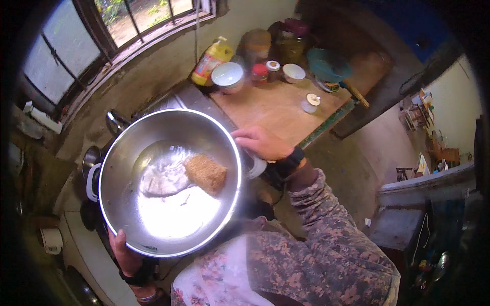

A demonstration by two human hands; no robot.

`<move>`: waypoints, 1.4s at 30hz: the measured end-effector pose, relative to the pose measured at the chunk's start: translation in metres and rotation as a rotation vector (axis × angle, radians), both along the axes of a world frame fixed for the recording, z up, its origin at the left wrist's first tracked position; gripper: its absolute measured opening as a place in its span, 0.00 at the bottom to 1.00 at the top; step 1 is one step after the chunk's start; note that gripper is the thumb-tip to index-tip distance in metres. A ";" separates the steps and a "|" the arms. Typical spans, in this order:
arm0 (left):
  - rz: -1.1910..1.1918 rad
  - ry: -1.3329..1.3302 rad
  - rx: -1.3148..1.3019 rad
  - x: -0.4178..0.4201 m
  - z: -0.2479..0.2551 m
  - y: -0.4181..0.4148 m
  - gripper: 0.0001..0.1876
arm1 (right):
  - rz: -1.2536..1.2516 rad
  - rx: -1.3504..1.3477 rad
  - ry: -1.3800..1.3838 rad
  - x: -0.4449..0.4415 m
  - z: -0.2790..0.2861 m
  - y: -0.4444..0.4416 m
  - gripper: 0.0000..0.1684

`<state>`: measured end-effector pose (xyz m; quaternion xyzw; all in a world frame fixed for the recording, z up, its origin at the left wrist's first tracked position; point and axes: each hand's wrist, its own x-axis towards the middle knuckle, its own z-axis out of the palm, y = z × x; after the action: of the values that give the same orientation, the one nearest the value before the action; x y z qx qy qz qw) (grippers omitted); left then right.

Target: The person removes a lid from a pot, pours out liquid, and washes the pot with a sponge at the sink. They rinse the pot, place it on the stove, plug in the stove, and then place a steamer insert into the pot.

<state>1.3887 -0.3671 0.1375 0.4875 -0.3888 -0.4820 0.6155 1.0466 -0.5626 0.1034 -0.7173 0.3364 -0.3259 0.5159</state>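
Observation:
A large shiny metal basin (120, 168) with a bright rim and side handles is held up in front of me. My left hand (125, 250) grips its lower left rim, thumb over the edge. At the right rim, my right hand (264, 144) holds on close to the handle (257, 167). Inside the basin lie a brown, fibrous scrubbing pad (206, 173) and some water that reflects the light strongly. Small dark bits stick to the basin wall near the bottom rim.
A wooden board (264, 103) beyond my right hand bears a yellow pump bottle (212, 63), white bowls (227, 76), jars (260, 72) and a teal basin (329, 65). A faucet (116, 120) stands behind the metal basin, below a barred window (141, 19).

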 end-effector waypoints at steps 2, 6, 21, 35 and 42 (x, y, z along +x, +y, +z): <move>-0.019 0.016 -0.032 -0.029 0.003 -0.012 0.30 | -0.046 -0.018 0.063 -0.037 0.015 0.000 0.16; -0.090 -0.015 0.034 -0.092 -0.002 -0.042 0.31 | -0.143 -0.010 0.193 -0.122 0.042 0.002 0.17; -0.208 0.224 0.115 -0.283 -0.122 -0.167 0.30 | -0.386 0.246 0.103 -0.340 -0.057 -0.050 0.17; -0.256 0.288 0.092 -0.279 -0.166 -0.280 0.30 | -0.536 0.170 0.173 -0.331 -0.089 -0.112 0.17; -0.277 0.097 0.034 -0.269 -0.157 -0.282 0.34 | -0.466 -0.424 0.846 -0.327 -0.045 -0.114 0.22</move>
<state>1.1193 -0.6489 -0.0193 0.4156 -0.4138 -0.5919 0.5529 0.7200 -0.6767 0.0583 -0.7811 0.5924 -0.1746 0.0922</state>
